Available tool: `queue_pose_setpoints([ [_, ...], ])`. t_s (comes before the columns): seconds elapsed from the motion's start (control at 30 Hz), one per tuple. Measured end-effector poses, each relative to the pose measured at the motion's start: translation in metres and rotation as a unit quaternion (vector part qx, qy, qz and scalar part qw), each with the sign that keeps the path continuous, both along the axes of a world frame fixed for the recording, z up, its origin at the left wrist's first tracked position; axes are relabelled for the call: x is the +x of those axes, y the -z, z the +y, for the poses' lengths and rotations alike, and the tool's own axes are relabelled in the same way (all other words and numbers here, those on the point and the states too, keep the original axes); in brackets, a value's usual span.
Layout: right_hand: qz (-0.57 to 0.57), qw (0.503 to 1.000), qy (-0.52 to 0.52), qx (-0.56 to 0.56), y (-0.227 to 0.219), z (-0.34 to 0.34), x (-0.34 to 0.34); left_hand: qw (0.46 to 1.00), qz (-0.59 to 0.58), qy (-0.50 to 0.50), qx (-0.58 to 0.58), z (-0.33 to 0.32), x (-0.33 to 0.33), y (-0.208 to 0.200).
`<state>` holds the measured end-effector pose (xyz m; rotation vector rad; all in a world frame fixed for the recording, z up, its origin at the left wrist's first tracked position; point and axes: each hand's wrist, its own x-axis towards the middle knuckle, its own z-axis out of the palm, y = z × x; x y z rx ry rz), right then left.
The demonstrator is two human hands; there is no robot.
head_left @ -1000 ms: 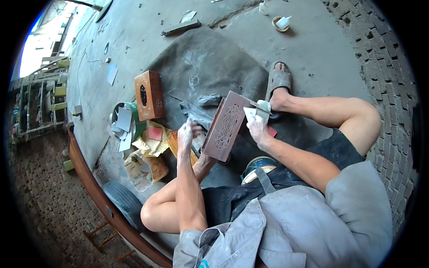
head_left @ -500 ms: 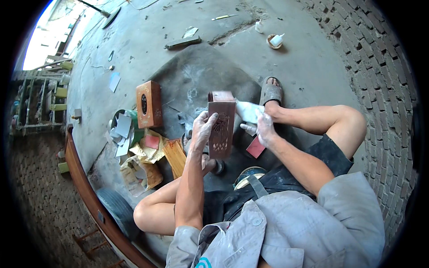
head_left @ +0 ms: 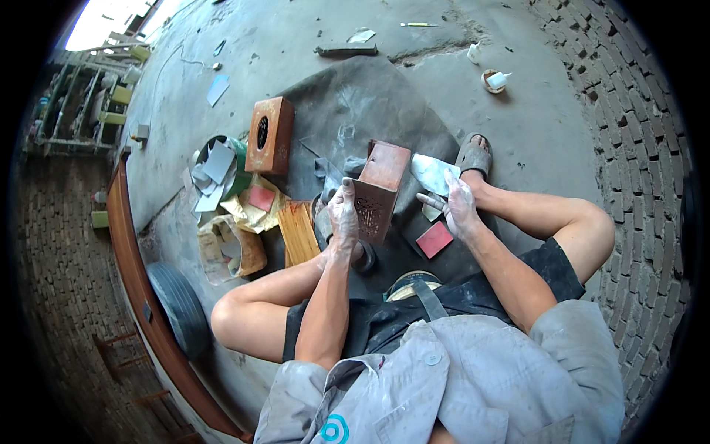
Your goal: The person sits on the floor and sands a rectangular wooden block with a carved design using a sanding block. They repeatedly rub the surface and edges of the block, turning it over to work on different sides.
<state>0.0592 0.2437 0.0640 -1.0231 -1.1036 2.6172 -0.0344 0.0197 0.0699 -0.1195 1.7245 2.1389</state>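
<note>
A reddish-brown wooden box [head_left: 386, 164] with carved openwork on its near face is held tilted above the dark mat [head_left: 370, 96]. My left hand [head_left: 343, 212] grips its left edge, thumb pointing up. To the right of the box, my right hand [head_left: 460, 205] pinches a pale blue-white sheet [head_left: 431, 172]. Whether the sheet is cloth or paper, I cannot tell. Some of that hand's fingers stretch out toward the box, and a gap separates the sheet from the wood. Below the right hand lies a flat red pad [head_left: 434, 239].
Left of the mat's middle stands an orange-brown tissue box [head_left: 269, 137] with an oval opening. Beside it are a green bucket with grey sheets [head_left: 218, 163], crumpled yellow paper [head_left: 259, 214] and a wooden board [head_left: 297, 231]. A small bowl [head_left: 488, 83] holds a white bottle at the far right.
The wooden box has tipped, so its upper side now shows more. The sheet in my right hand has spread flatter. The view has shifted, moving the surroundings across the picture.
</note>
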Motion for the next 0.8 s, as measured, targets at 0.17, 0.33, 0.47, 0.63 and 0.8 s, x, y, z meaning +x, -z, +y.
queue_pose_setpoints([
  [0.17,-0.008,1.000,-0.008,0.017,0.001,0.004,-0.003,0.984,0.040,-0.107,-0.135,-0.009,0.013,0.032],
  [0.33,0.084,0.990,-0.036,0.105,-0.018,-0.004,-0.020,0.975,-0.101,-0.183,0.073,-0.041,0.003,0.098],
  [0.47,0.124,0.873,-0.146,0.450,-0.031,-0.011,-0.025,0.955,-0.056,-0.289,0.030,0.010,0.007,0.052],
  [0.63,0.236,0.613,-0.256,0.709,-0.028,-0.018,-0.024,0.960,-0.033,-0.276,-0.048,0.012,0.014,0.064],
  [0.8,0.235,0.547,-0.292,0.748,-0.021,-0.012,-0.025,0.959,0.064,-0.224,-0.162,0.023,0.025,0.023],
])
